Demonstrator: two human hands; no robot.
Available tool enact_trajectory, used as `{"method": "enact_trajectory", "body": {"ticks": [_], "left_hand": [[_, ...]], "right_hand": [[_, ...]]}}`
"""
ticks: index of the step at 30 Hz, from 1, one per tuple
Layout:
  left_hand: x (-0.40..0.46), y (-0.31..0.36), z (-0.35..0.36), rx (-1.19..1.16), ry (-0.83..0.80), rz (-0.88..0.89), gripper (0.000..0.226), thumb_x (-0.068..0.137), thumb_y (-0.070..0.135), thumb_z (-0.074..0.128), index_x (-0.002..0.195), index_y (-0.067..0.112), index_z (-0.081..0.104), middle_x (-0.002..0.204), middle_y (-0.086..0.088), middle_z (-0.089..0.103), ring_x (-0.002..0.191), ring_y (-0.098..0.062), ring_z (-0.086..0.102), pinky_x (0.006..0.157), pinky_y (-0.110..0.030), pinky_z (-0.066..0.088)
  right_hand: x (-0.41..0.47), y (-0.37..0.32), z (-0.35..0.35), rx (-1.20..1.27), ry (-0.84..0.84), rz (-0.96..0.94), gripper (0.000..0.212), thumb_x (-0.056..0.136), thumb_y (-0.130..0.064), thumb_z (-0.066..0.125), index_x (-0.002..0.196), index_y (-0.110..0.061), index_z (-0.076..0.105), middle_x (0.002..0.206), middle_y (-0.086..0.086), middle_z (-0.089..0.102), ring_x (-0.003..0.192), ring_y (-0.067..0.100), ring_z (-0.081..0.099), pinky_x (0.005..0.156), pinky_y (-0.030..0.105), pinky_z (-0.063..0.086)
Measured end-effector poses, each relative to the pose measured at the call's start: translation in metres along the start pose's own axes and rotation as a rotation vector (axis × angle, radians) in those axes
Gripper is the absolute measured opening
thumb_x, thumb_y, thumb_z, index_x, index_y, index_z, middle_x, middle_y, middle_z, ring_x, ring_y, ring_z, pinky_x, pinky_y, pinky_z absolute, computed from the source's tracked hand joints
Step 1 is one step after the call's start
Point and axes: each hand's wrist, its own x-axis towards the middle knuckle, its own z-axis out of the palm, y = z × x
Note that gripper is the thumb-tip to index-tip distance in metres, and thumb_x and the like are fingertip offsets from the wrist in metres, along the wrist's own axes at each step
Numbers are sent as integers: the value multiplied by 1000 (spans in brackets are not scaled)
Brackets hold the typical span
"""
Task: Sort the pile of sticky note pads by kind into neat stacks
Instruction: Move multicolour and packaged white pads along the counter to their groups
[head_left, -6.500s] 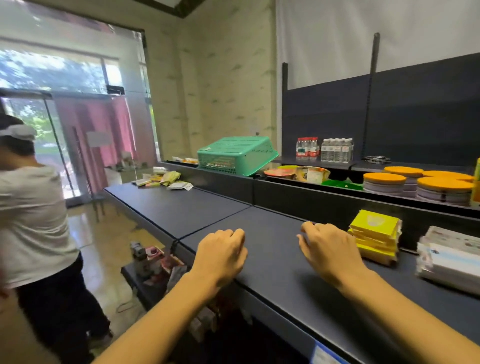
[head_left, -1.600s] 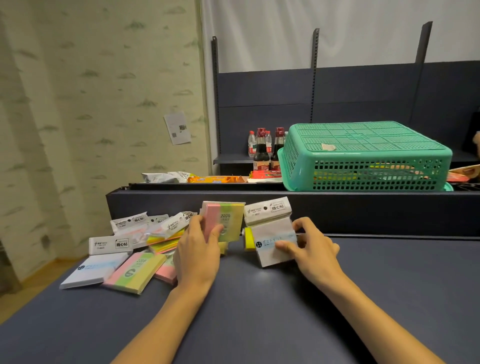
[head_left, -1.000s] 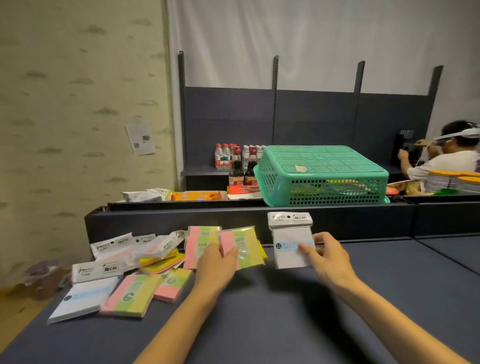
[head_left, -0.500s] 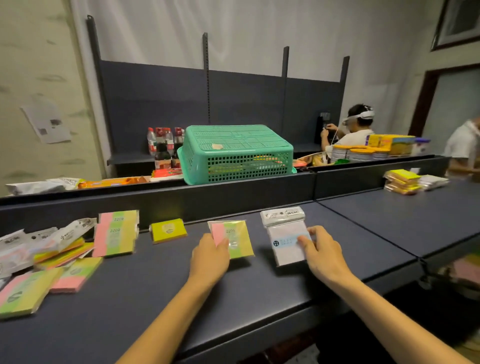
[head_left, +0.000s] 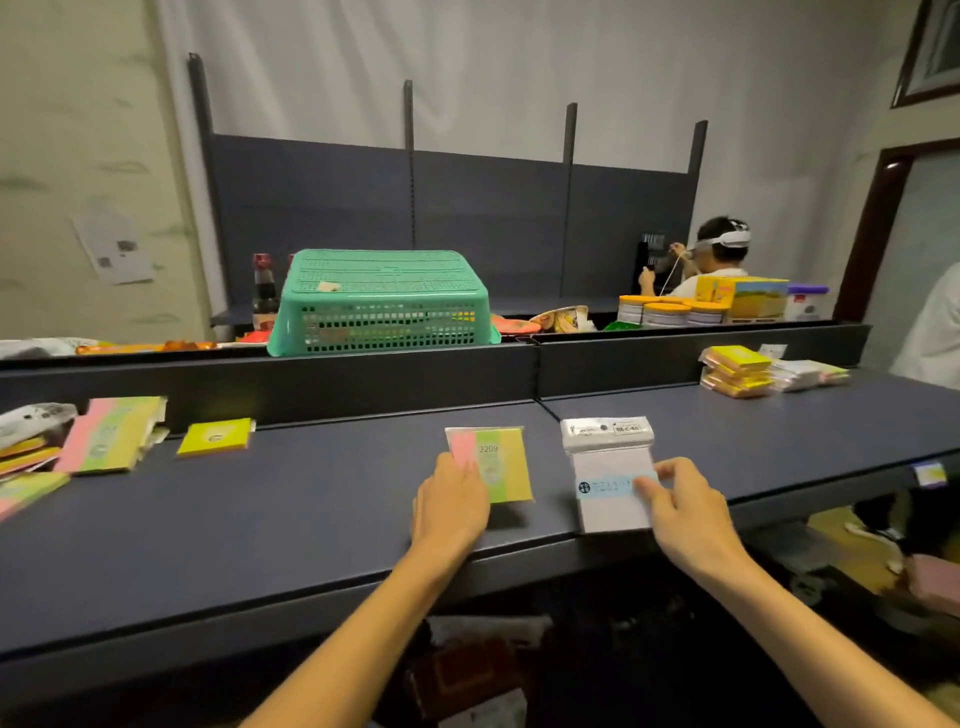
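My left hand (head_left: 451, 503) grips a pink, green and yellow striped pad (head_left: 498, 463), tilted up over the dark shelf (head_left: 291, 499). My right hand (head_left: 685, 512) grips a white packaged pad (head_left: 608, 470) with a blue band, just right of the striped one. Both pads are near the seam between two shelf sections. A small yellow pad (head_left: 215, 436) lies alone further left. The remaining pile of pads (head_left: 67, 441) sits at the far left edge. A neat yellow stack (head_left: 735, 371) and a white stack (head_left: 797, 374) stand at the far right.
An upturned green basket (head_left: 382, 304) sits on the ledge behind the shelf, with bottles (head_left: 264, 293) on its left and tins (head_left: 665, 312) on its right. A person with a headset (head_left: 714, 260) works behind. Another person's sleeve (head_left: 932, 332) shows at the right edge.
I have carried both pads to the right, away from the pile on the left; the view swung right with them. They now sit lower and nearer the shelf's front edge.
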Motion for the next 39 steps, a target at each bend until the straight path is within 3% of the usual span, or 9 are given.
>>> {"method": "enact_trajectory", "body": {"ticks": [4,11,18,22,25,30,39], "left_hand": [[0,39,48,16,-31,25,36,99,30,24,114,10,51,117,-13,61,104,-34,56,87,-38,45],[24,91,142,41,-78,88,32,99,32,27,109,12,50,113,-12,63,99,-31,59,86,-40,50],[85,139,226,78,-53,107,30,98,27,31,111,10,52,113,-13,62,99,-35,57,81,-37,45],[129,173,269,107,-68,82,33,98,28,29,113,10,52,116,-13,61,102,-35,56,82,-37,42],[158,202,297,111,-37,61,35,97,28,30,113,7,52,116,-15,60,103,-36,55,81,-38,40],[176,236,346,113,7,35,36,98,26,30,115,4,52,115,-16,61,96,-32,56,78,-36,41],[173,295,439,84,190,-89,36,98,26,30,114,5,53,112,-17,61,98,-34,56,82,-39,43]], "right_hand": [[20,26,-34,29,8,32,19,99,-28,46,110,-12,47,101,5,54,91,20,53,76,33,42],[89,92,-80,-38,51,96,14,100,-31,45,102,-17,44,101,4,52,94,22,52,86,41,45],[190,153,-108,-55,41,127,14,100,-31,43,106,-17,45,116,11,57,95,20,48,87,39,43],[250,182,-126,-52,13,116,11,101,-30,42,103,-20,43,110,6,56,94,18,50,84,37,46],[287,201,-142,-5,12,97,12,101,-28,41,105,-17,45,103,3,53,91,18,52,73,30,41],[342,247,-165,-15,2,96,13,101,-30,41,103,-18,46,101,3,54,94,21,54,80,36,47],[436,330,-231,13,-59,27,14,101,-30,42,104,-18,47,101,3,54,94,23,55,79,38,48]]}}
